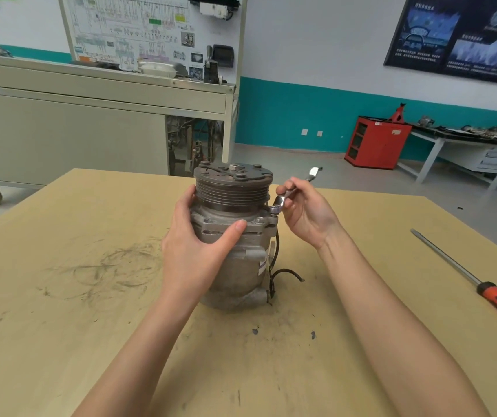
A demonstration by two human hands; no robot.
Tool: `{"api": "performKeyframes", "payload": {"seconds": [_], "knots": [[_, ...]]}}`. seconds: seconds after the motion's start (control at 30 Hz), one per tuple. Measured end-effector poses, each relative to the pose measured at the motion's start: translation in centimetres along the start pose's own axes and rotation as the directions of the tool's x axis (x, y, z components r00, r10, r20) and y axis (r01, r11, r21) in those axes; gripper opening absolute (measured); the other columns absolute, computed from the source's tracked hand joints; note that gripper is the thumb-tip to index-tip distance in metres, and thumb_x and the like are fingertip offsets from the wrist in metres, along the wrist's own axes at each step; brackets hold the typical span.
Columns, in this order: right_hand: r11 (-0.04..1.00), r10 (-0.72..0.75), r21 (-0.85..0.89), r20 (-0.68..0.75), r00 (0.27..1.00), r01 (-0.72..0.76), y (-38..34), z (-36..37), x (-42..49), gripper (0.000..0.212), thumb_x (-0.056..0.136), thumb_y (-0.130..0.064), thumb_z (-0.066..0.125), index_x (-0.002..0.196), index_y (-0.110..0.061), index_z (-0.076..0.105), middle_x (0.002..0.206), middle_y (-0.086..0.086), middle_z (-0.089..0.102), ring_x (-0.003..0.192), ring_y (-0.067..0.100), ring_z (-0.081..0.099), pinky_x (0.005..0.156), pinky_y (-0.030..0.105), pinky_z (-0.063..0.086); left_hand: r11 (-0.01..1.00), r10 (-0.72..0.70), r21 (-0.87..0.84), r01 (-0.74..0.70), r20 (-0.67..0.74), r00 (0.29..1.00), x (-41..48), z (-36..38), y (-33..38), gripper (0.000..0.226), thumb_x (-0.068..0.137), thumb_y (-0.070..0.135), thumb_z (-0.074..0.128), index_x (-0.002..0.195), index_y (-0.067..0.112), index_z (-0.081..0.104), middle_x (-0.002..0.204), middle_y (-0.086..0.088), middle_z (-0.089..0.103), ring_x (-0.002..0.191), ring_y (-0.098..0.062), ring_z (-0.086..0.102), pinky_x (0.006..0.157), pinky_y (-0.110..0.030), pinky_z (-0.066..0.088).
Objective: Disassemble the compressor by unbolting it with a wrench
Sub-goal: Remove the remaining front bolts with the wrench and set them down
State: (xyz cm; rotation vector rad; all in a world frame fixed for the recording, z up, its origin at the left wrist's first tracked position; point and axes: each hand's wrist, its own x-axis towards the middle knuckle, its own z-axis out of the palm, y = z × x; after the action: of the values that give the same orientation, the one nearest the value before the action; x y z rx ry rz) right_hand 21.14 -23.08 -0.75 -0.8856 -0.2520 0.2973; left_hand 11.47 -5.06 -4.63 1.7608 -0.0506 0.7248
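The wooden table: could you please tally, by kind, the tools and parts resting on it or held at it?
compressor: 1
wrench: 1
screwdriver: 1
Total: 3

Work surface: tan board-topped table (60,311), worn and dirty. Compressor (235,275) stands upright on its end near the middle, pulley uppermost. A black wire (285,270) curls out low from its right side; contact with the top not clear. Left of the compressor: looping dark scuff marks (106,272). In front of it: two small dark specks (254,331). Screwdriver (489,294), red-and-black handle, lies flat by the right edge, well apart from the compressor, shaft pointing away.
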Motion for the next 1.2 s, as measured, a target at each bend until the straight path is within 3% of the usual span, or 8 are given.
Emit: {"api": "performKeyframes", "payload": {"seconds": [0.2, 0.37, 0.63, 0.73, 0.93, 1.07, 1.13, 1.2], "knots": [[0.914, -0.337, -0.292, -0.159, 0.928, 0.282, -1.6, 2.0, -1.9, 0.039, 0.103, -0.023, 0.038, 0.073, -0.008, 0.057, 0.066, 0.01, 0.07, 0.052, 0.015, 0.065, 0.048, 0.018, 0.051, 1.0, -0.005, 0.004, 0.005, 0.003, 1.0, 0.0, -0.2, 0.0, 0.087, 0.061, 0.069, 0.065, 0.138, 0.044, 0.035, 0.12, 0.038, 0.047, 0.122, 0.0, 0.051, 0.109, -0.043, 0.04], [0.485, -0.679, -0.737, 0.023, 0.734, 0.471, -1.5, 4.5, -5.3, 0.033, 0.099, -0.028, 0.047, 0.075, -0.012, 0.062, 0.069, 0.005, 0.073, 0.063, 0.019, 0.072, 0.055, 0.022, 0.057, 1.0, -0.008, 0.006, 0.008, 0.014, 1.0, 0.0, -0.1, 0.1, 0.086, 0.06, 0.069, 0.065, 0.137, 0.045, 0.035, 0.119, 0.041, 0.045, 0.123, -0.004, 0.051, 0.11, -0.046, 0.038], [-0.258, -0.749, -0.821, 0.503, 0.431, 0.51, 1.0, 4.9, -7.2, 0.033, 0.091, -0.024, 0.053, 0.078, 0.003, 0.066, 0.064, 0.011, 0.07, 0.058, 0.022, 0.07, 0.049, 0.039, 0.055, 1.0, -0.002, 0.01, 0.002, 0.011, 1.0, 0.0, -0.1, 0.1, 0.09, 0.062, 0.068, 0.063, 0.141, 0.038, 0.035, 0.131, 0.021, 0.051, 0.125, -0.006, 0.05, 0.11, -0.046, 0.038], [-0.386, -0.728, -0.79, 0.578, 0.368, 0.477, 1.8, 4.3, -7.6, 0.032, 0.091, -0.022, 0.054, 0.081, 0.005, 0.067, 0.068, 0.011, 0.07, 0.058, 0.026, 0.069, 0.047, 0.035, 0.054, 1.0, 0.004, 0.016, -0.004, 0.007, 1.0, 0.0, -0.1, 0.0, 0.092, 0.062, 0.069, 0.063, 0.142, 0.035, 0.036, 0.135, 0.017, 0.051, 0.126, -0.006, 0.05, 0.109, -0.046, 0.038], [-0.09, -0.761, -0.84, 0.405, 0.507, 0.535, 2.6, 3.5, -8.0, 0.032, 0.093, -0.029, 0.048, 0.09, -0.002, 0.065, 0.082, 0.005, 0.07, 0.077, 0.018, 0.07, 0.067, 0.032, 0.058, 1.0, -0.004, 0.021, 0.004, 0.006, 1.0, 0.0, 0.0, 0.1, 0.09, 0.065, 0.063, 0.067, 0.143, 0.034, 0.035, 0.135, 0.017, 0.051, 0.125, -0.006, 0.05, 0.109, -0.045, 0.039], [0.478, -0.709, -0.61, 0.158, 0.688, 0.632, 2.2, 2.1, -6.3, 0.024, 0.099, -0.021, 0.038, 0.084, -0.013, 0.055, 0.079, 0.0, 0.07, 0.07, 0.019, 0.071, 0.063, 0.026, 0.057, 1.0, -0.006, 0.013, 0.006, 0.011, 1.0, 0.0, -0.1, 0.0, 0.091, 0.064, 0.064, 0.067, 0.143, 0.035, 0.035, 0.134, 0.018, 0.05, 0.125, -0.005, 0.049, 0.109, -0.044, 0.039], [0.793, -0.53, -0.374, -0.034, 0.847, 0.481, 1.1, 1.1, -4.7, 0.032, 0.102, -0.013, 0.031, 0.078, -0.007, 0.052, 0.075, 0.007, 0.071, 0.061, 0.021, 0.069, 0.055, 0.025, 0.055, 1.0, -0.008, 0.0, 0.008, 0.015, 1.0, 0.0, -0.2, 0.0, 0.091, 0.062, 0.067, 0.066, 0.142, 0.037, 0.035, 0.134, 0.019, 0.051, 0.125, -0.004, 0.049, 0.109, -0.045, 0.04], [0.939, -0.288, -0.217, -0.081, 0.954, 0.266, 0.2, 0.6, -2.9, 0.035, 0.103, -0.012, 0.03, 0.075, -0.006, 0.051, 0.072, 0.011, 0.07, 0.053, 0.017, 0.063, 0.048, 0.022, 0.051, 1.0, -0.006, -0.008, 0.006, 0.011, 1.0, 0.0, -0.2, 0.0, 0.088, 0.061, 0.067, 0.065, 0.14, 0.04, 0.036, 0.131, 0.022, 0.051, 0.124, -0.003, 0.049, 0.109, -0.044, 0.04]]}}
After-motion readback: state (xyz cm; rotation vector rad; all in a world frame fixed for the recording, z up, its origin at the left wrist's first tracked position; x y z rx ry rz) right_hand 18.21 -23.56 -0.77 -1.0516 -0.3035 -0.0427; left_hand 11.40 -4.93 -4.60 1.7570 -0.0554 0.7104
